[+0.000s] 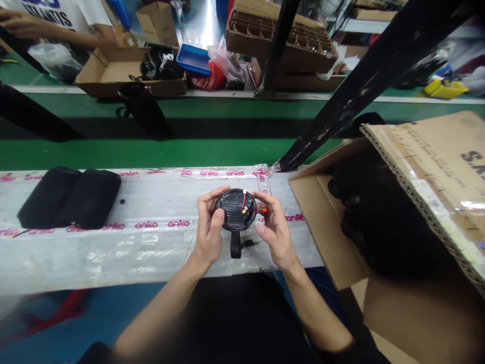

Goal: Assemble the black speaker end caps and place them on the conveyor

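Note:
Between my hands is a round black housing (235,215), its inner face turned up and a black strap (235,245) hanging from its near side. A red wire with a small white connector (244,192) lies across it. My left hand (210,222) grips the left rim, thumb on the edge. At the right side, my right hand (273,227) has its fingers curved around red and black leads (262,210) that end in an orange-red tip. Whether the right fingers pinch the leads or only touch the rim is hard to see.
Left on the plastic-covered bench (159,253) lies a black padded item (70,198). An open carton (326,227) of dark parts stands at the right, beside a slanted black post (341,96). Behind the green conveyor (212,151) are a shallow box (109,71) and another person's arm (64,35).

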Demonstrator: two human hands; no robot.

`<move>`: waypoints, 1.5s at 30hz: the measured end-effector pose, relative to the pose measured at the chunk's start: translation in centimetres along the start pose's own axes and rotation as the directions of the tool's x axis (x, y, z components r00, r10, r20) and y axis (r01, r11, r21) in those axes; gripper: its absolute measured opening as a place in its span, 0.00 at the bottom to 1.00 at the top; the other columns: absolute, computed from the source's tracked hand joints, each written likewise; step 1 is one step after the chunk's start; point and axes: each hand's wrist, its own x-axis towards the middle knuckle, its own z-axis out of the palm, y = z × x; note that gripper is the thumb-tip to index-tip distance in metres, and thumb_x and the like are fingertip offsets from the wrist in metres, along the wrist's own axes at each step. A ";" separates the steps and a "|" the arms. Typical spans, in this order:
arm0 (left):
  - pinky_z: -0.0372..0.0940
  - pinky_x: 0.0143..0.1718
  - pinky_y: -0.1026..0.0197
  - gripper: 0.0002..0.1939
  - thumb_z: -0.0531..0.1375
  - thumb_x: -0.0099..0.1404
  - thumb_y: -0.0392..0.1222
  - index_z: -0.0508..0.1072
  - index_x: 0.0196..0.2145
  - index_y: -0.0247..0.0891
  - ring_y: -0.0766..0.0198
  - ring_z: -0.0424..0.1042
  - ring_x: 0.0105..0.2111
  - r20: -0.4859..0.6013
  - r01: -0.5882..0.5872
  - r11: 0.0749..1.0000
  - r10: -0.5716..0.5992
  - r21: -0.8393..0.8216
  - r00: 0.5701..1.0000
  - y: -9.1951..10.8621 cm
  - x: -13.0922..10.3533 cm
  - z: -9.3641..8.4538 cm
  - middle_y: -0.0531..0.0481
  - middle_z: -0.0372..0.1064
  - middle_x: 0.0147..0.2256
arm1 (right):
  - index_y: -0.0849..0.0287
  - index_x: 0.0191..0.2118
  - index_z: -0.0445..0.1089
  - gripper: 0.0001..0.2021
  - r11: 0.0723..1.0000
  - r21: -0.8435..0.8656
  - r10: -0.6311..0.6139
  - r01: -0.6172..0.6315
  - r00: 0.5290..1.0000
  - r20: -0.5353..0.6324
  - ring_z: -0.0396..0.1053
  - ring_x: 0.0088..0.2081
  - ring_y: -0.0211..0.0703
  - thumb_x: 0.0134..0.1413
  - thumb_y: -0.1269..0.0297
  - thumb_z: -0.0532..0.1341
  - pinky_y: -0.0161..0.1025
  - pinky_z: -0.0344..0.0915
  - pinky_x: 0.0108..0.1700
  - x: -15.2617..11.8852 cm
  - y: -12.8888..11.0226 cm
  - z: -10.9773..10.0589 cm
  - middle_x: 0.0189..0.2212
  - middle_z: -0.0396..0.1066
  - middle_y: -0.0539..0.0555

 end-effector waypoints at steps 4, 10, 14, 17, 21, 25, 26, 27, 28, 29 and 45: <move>0.73 0.61 0.48 0.17 0.55 0.81 0.53 0.69 0.59 0.42 0.54 0.76 0.60 -0.081 0.014 0.999 -0.011 0.043 0.997 0.3 -0.8 0.3 0.39 0.74 0.61 | 0.53 0.57 0.74 0.22 0.998 0.009 0.066 -0.065 0.971 -0.230 0.77 0.51 0.53 0.65 0.46 0.66 0.54 0.74 0.58 -0.5 -0.1 1.8 0.54 0.79 0.60; 0.69 0.66 0.46 0.19 0.50 0.83 0.54 0.67 0.62 0.43 0.53 0.73 0.65 -0.100 -0.003 0.994 0.014 0.108 0.995 0.2 -1.9 0.6 0.40 0.71 0.65 | 0.53 0.54 0.78 0.13 0.949 -0.289 -0.211 0.127 0.936 -0.283 0.77 0.61 0.59 0.69 0.57 0.63 0.62 0.69 0.65 -1.0 -1.0 2.6 0.56 0.82 0.60; 0.72 0.59 0.50 0.17 0.55 0.81 0.55 0.70 0.55 0.41 0.53 0.77 0.58 -0.141 0.033 0.999 -0.034 -0.010 0.990 -0.1 -1.1 0.8 0.42 0.76 0.59 | 0.52 0.51 0.78 0.12 0.909 -0.376 -0.265 0.177 0.944 -0.198 0.80 0.57 0.59 0.64 0.61 0.65 0.60 0.72 0.62 -0.3 -1.4 1.5 0.53 0.83 0.58; 0.73 0.57 0.51 0.16 0.57 0.79 0.55 0.71 0.52 0.41 0.54 0.79 0.56 -0.192 -0.003 0.996 -0.015 -0.093 0.981 -0.5 -0.6 1.4 0.43 0.78 0.56 | 0.53 0.54 0.78 0.16 0.969 -0.226 -0.149 0.095 0.960 -0.236 0.81 0.53 0.53 0.62 0.63 0.66 0.53 0.76 0.58 -0.1 -1.1 1.5 0.52 0.83 0.57; 0.71 0.59 0.48 0.17 0.55 0.80 0.57 0.70 0.52 0.41 0.53 0.77 0.57 -0.248 -0.067 0.994 0.044 -0.085 0.968 -1.0 -0.6 2.4 0.43 0.77 0.56 | 0.53 0.53 0.80 0.14 0.965 -0.232 -0.185 0.119 0.940 -0.286 0.81 0.55 0.54 0.63 0.63 0.66 0.55 0.76 0.61 -0.5 -1.0 2.0 0.52 0.84 0.58; 0.71 0.59 0.48 0.17 0.53 0.81 0.57 0.69 0.53 0.42 0.53 0.77 0.57 -0.210 -0.037 0.997 0.023 -0.065 0.977 -0.6 -0.9 2.1 0.43 0.76 0.58 | 0.51 0.53 0.81 0.13 0.973 -0.218 -0.145 0.082 0.945 -0.294 0.80 0.59 0.57 0.64 0.62 0.67 0.62 0.71 0.67 -0.6 -1.6 2.2 0.56 0.83 0.58; 0.71 0.59 0.48 0.17 0.53 0.81 0.56 0.69 0.53 0.42 0.53 0.77 0.58 -0.181 -0.009 0.998 -0.003 -0.065 0.984 -0.3 -0.9 1.7 0.42 0.76 0.59 | 0.51 0.53 0.81 0.14 0.992 -0.113 -0.081 0.049 0.952 -0.296 0.79 0.60 0.57 0.64 0.62 0.68 0.62 0.70 0.69 -0.6 -1.6 2.3 0.57 0.82 0.58; 0.71 0.59 0.49 0.16 0.54 0.81 0.55 0.70 0.54 0.42 0.54 0.77 0.59 -0.145 0.024 0.997 -0.034 -0.073 0.989 -0.1 -0.8 1.3 0.42 0.75 0.60 | 0.51 0.54 0.81 0.14 1.000 0.012 -0.014 0.019 0.955 -0.295 0.79 0.62 0.56 0.64 0.61 0.69 0.62 0.69 0.70 -0.6 -1.6 2.5 0.59 0.82 0.58; 0.71 0.59 0.49 0.15 0.55 0.81 0.54 0.70 0.55 0.42 0.54 0.77 0.59 -0.103 0.059 0.994 -0.068 -0.092 0.992 0.2 -0.7 0.8 0.42 0.75 0.61 | 0.51 0.55 0.81 0.15 0.992 0.127 0.042 -0.005 0.955 -0.292 0.78 0.63 0.56 0.64 0.61 0.70 0.62 0.68 0.71 -0.7 -1.6 2.8 0.60 0.81 0.58; 0.71 0.60 0.50 0.14 0.55 0.81 0.52 0.70 0.56 0.43 0.54 0.77 0.60 -0.056 0.092 0.989 -0.099 -0.118 0.994 0.4 -0.5 0.3 0.42 0.75 0.62 | 0.51 0.55 0.81 0.15 0.978 0.207 0.077 -0.014 0.951 -0.299 0.77 0.64 0.56 0.63 0.61 0.70 0.63 0.67 0.72 -0.7 -1.4 3.1 0.61 0.80 0.57; 0.68 0.61 0.48 0.24 0.50 0.77 0.53 0.77 0.57 0.38 0.47 0.75 0.59 0.197 0.180 0.983 -0.171 -0.029 0.965 1.5 2.4 -0.5 0.42 0.76 0.60 | 0.48 0.54 0.83 0.14 0.994 0.112 0.053 -0.020 0.955 -0.293 0.78 0.63 0.54 0.64 0.62 0.71 0.59 0.69 0.71 -1.0 -1.7 2.3 0.59 0.82 0.54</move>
